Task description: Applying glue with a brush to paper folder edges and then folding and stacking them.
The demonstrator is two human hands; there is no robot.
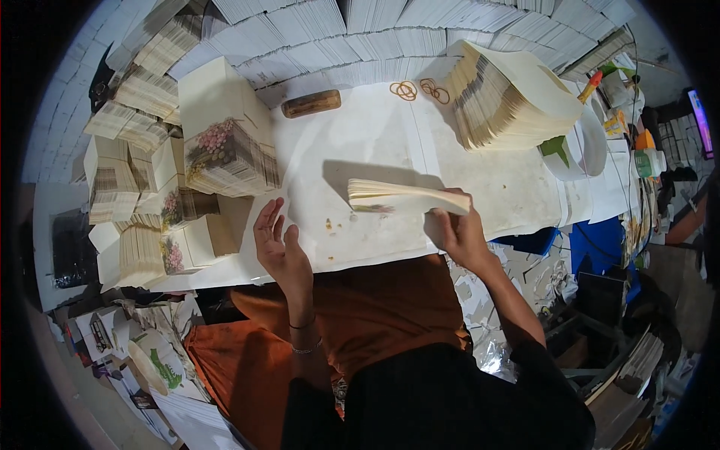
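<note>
My right hand (pixel 463 236) grips one end of a thin sheaf of cream sheets (pixel 405 193), held on edge above the white-covered table (pixel 352 247). A bit of floral print shows on the sheaf's lower left part, and its shadow falls on the table behind it. Off to the left, my left hand (pixel 279 247) is raised with the fingers apart and nothing in it. Nearest to that hand stands a tall stack of cream sheets with a pink flower print (pixel 225 142). At the table's far right rises another large stack of cream sheets (pixel 510 97), its edges fanned unevenly.
A brown wooden block (pixel 311 103) and some rubber bands (pixel 403 91) lie at the back, before a wall of white paper stacks (pixel 300 45). Bundled sheets (pixel 135 180) crowd the left side. A white roll (pixel 589 142) stands right; paper scraps (pixel 480 300) litter the floor.
</note>
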